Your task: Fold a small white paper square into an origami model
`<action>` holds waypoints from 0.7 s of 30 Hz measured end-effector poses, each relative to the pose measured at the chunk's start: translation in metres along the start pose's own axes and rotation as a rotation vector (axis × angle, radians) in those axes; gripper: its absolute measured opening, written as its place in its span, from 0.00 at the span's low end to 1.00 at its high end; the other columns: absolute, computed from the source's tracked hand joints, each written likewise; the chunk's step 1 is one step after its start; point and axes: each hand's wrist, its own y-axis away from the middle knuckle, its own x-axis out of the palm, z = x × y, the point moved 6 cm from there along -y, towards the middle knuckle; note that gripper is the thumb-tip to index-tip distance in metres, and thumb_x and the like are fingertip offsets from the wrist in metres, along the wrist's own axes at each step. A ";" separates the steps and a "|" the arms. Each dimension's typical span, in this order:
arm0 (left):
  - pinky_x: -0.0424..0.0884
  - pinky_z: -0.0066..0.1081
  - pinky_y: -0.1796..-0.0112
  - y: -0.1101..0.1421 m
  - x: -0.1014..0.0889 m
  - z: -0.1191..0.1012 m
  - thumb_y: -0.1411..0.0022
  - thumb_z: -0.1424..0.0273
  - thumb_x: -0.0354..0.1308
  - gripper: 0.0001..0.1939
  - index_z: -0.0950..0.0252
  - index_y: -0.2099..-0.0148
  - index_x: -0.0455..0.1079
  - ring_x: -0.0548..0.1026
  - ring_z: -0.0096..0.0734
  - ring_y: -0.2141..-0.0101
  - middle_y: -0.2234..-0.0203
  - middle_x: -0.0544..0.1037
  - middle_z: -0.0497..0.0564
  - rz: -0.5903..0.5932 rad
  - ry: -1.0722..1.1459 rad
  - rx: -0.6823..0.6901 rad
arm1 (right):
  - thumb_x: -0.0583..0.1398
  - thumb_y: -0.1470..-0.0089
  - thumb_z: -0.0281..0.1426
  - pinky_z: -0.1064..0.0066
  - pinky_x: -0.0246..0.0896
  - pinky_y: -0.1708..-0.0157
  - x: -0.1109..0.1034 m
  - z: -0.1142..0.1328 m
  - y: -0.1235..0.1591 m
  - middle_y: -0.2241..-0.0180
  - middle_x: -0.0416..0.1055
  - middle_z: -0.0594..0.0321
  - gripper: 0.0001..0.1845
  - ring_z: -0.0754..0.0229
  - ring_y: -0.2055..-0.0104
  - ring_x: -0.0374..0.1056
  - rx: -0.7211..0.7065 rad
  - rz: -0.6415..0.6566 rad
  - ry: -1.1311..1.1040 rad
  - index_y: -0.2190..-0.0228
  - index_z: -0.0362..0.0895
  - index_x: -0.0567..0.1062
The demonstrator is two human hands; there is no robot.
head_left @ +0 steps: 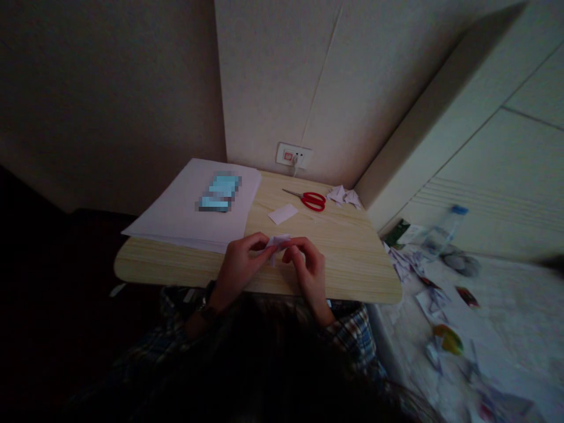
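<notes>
Between my two hands, just above the front part of the wooden table, is a small piece of folded white paper. My left hand pinches its left side with thumb and forefinger. On its right side, the fingers of my right hand are closed on the paper too. A flat white paper slip lies just beyond my hands. Behind it rest scissors with red handles, their blades pointing left. Folded white paper shapes sit at the back right corner.
A stack of large white sheets covers the table's left side, with a phone on top. A wall socket holds a plug behind the table. To the right, a bed bears a clear bottle and scattered papers.
</notes>
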 end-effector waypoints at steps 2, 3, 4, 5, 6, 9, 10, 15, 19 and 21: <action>0.67 0.25 0.66 0.001 0.000 0.000 0.44 0.64 0.60 0.10 0.65 0.72 0.70 0.73 0.29 0.71 0.77 0.75 0.46 -0.004 -0.027 0.015 | 0.57 0.43 0.34 0.70 0.60 0.66 -0.001 -0.002 0.000 0.76 0.70 0.68 0.07 0.62 0.71 0.67 0.006 -0.017 -0.007 0.69 0.45 0.74; 0.67 0.25 0.66 0.001 0.000 0.000 0.44 0.64 0.60 0.10 0.65 0.73 0.70 0.73 0.28 0.72 0.77 0.75 0.45 -0.008 -0.028 0.016 | 0.58 0.43 0.34 0.70 0.60 0.65 -0.002 -0.003 -0.001 0.75 0.71 0.67 0.07 0.62 0.69 0.67 0.007 -0.028 0.001 0.69 0.46 0.74; 0.67 0.25 0.66 0.002 0.000 0.000 0.44 0.64 0.60 0.10 0.65 0.73 0.70 0.73 0.28 0.72 0.77 0.74 0.45 -0.010 -0.023 0.013 | 0.59 0.44 0.34 0.69 0.61 0.64 -0.002 -0.003 -0.001 0.74 0.72 0.66 0.06 0.61 0.68 0.68 0.008 -0.038 0.011 0.69 0.46 0.74; 0.67 0.25 0.66 0.001 0.000 0.000 0.44 0.64 0.60 0.10 0.65 0.73 0.70 0.73 0.28 0.72 0.77 0.74 0.45 -0.011 -0.013 0.009 | 0.59 0.45 0.33 0.69 0.61 0.63 -0.003 -0.004 -0.001 0.73 0.72 0.66 0.05 0.61 0.67 0.68 0.010 -0.048 0.022 0.69 0.46 0.74; 0.67 0.25 0.66 0.001 0.000 0.000 0.45 0.64 0.61 0.10 0.65 0.73 0.70 0.72 0.27 0.72 0.77 0.74 0.45 -0.009 0.002 -0.001 | 0.60 0.45 0.33 0.69 0.61 0.63 -0.003 -0.005 -0.001 0.72 0.73 0.65 0.04 0.61 0.67 0.68 0.012 -0.056 0.030 0.69 0.45 0.74; 0.66 0.25 0.68 -0.001 0.000 0.001 0.47 0.62 0.62 0.12 0.66 0.75 0.69 0.71 0.27 0.74 0.79 0.72 0.44 -0.002 0.068 -0.058 | 0.60 0.45 0.31 0.68 0.62 0.61 -0.003 -0.006 -0.002 0.70 0.74 0.64 0.04 0.60 0.65 0.69 -0.001 -0.067 0.036 0.70 0.45 0.75; 0.66 0.25 0.69 -0.001 0.000 0.002 0.49 0.62 0.63 0.13 0.66 0.75 0.69 0.70 0.27 0.74 0.80 0.72 0.44 0.007 0.100 -0.085 | 0.60 0.45 0.31 0.68 0.62 0.61 -0.003 -0.005 -0.003 0.70 0.74 0.64 0.03 0.60 0.65 0.69 -0.012 -0.071 0.034 0.69 0.45 0.75; 0.65 0.26 0.73 -0.004 0.004 0.008 0.54 0.61 0.65 0.14 0.67 0.75 0.69 0.69 0.27 0.76 0.81 0.71 0.44 0.071 0.207 -0.198 | 0.59 0.46 0.28 0.67 0.63 0.60 -0.004 -0.006 -0.004 0.68 0.72 0.64 0.03 0.60 0.63 0.68 -0.059 -0.088 0.049 0.68 0.46 0.74; 0.67 0.28 0.71 -0.004 0.008 0.013 0.55 0.62 0.65 0.13 0.67 0.71 0.71 0.72 0.30 0.75 0.79 0.75 0.46 0.126 0.249 -0.246 | 0.59 0.46 0.27 0.67 0.63 0.60 -0.005 -0.006 -0.003 0.67 0.72 0.64 0.04 0.61 0.63 0.67 -0.067 -0.115 0.045 0.66 0.46 0.72; 0.70 0.30 0.69 -0.004 0.009 0.015 0.56 0.62 0.66 0.15 0.67 0.69 0.72 0.75 0.33 0.72 0.77 0.77 0.48 0.129 0.287 -0.261 | 0.59 0.47 0.27 0.67 0.63 0.60 -0.006 -0.006 -0.003 0.67 0.71 0.64 0.04 0.61 0.63 0.67 -0.065 -0.128 0.049 0.66 0.46 0.72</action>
